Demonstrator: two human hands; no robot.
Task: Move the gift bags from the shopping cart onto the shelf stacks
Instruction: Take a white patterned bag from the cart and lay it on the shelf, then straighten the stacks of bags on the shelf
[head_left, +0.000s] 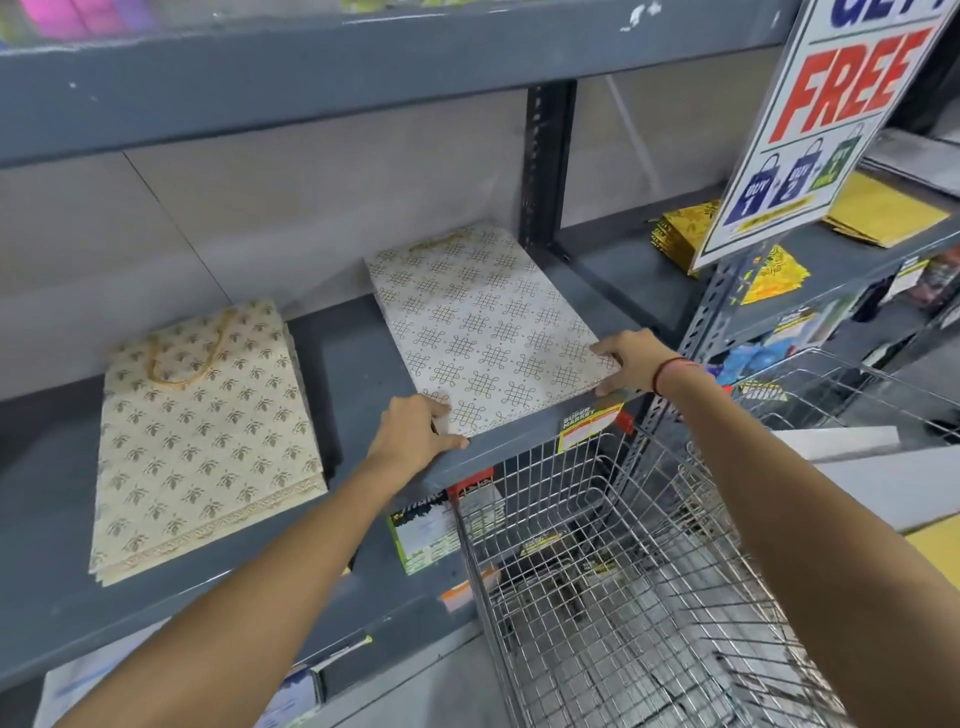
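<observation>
A stack of white gift bags with a gold knot pattern lies flat on the grey shelf. My left hand grips its near left corner at the shelf's front edge. My right hand grips its near right corner. To the left lies a cream stack of gift bags with a leaf pattern and gold cord handles. The wire shopping cart stands below my right arm, and I see no gift bags in its basket.
A "FREE" offer sign hangs at the upper right. Yellow and gold bags lie on the shelf bay behind it. A dark upright post divides the bays. Price labels hang on the shelf edge, and boxed goods sit on the lower shelf.
</observation>
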